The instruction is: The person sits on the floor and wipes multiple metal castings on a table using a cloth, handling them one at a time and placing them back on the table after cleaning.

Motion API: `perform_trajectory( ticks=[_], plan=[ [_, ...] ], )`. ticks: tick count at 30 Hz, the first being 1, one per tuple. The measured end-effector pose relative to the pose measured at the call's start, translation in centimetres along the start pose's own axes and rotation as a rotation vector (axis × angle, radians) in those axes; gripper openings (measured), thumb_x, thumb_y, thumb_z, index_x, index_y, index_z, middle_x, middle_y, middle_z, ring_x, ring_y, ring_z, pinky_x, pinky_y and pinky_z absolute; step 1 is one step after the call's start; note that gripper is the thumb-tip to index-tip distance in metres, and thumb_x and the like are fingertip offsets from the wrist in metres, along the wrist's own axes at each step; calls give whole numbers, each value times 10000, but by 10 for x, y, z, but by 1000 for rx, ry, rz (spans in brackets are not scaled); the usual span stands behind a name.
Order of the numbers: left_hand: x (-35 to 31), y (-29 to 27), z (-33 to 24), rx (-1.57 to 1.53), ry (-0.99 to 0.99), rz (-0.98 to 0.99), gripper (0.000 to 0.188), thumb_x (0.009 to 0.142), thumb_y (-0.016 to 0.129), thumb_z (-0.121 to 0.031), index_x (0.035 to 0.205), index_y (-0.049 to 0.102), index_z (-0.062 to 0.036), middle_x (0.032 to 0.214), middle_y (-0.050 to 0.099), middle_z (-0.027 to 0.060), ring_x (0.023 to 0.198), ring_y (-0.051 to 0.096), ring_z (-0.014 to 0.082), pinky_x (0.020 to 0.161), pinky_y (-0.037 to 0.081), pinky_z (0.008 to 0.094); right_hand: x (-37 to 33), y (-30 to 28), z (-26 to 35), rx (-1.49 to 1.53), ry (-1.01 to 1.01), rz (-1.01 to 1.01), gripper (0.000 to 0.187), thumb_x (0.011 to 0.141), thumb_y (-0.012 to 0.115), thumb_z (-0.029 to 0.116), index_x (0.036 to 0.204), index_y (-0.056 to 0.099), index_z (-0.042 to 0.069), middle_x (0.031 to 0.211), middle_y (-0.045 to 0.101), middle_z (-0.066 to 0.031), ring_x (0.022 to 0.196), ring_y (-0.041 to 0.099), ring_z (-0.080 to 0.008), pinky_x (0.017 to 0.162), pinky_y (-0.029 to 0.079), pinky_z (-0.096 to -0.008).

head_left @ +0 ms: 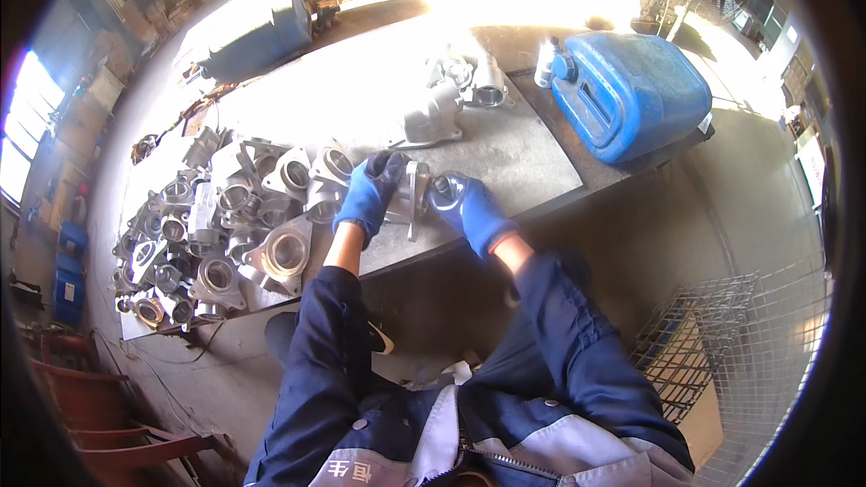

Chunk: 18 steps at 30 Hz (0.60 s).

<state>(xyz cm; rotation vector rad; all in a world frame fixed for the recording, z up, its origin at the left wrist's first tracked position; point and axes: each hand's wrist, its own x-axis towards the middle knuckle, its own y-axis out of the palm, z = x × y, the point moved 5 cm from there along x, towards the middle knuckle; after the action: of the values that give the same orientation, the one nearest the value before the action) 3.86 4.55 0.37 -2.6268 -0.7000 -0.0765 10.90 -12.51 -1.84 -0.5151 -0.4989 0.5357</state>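
Observation:
At the table's front edge I hold a grey metal casting (415, 201) with a flat flange standing nearly upright. My left hand (366, 194), in a blue glove with dark fingertips, closes on its left side. Just right of the flange, my right hand (476, 209), gloved in blue too, curls its fingers round a ring-shaped metal part (443, 191). Whether that part belongs to the casting I cannot tell. Directly left of my left hand lies a pile of similar castings (236, 198) with round bores. Farther back stand larger castings (433, 115), partly washed out by glare.
The metal-topped table (532, 158) carries a blue jerrycan (636, 95) at right, with a small bottle (546, 63) beside it. A wire mesh basket (699, 334) stands low at right. At lower left is a reddish-brown chair (135, 451). A large blue container (262, 36) lies beyond the table.

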Motion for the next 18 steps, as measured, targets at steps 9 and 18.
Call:
perform_trajectory(
  ticks=[9, 18],
  plan=[
    [5, 2, 6, -112, -6, 92, 287, 955, 627, -239, 1088, 635, 16, 965, 684, 74, 876, 582, 119, 815, 477, 284, 24, -9, 42, -825, -213, 84, 172, 911, 501, 197, 994, 634, 125, 777, 684, -114, 752, 678, -289, 682, 486, -455],
    [6, 3, 9, -68, 43, 46, 286, 954, 629, -267, 1038, 660, 5, 888, 683, 70, 809, 576, 123, 760, 485, 300, -16, 26, 30, -737, -79, 87, 139, 894, 526, 155, 840, 653, 138, 724, 685, -61, 674, 692, -264, 579, 473, -435]
  ],
)
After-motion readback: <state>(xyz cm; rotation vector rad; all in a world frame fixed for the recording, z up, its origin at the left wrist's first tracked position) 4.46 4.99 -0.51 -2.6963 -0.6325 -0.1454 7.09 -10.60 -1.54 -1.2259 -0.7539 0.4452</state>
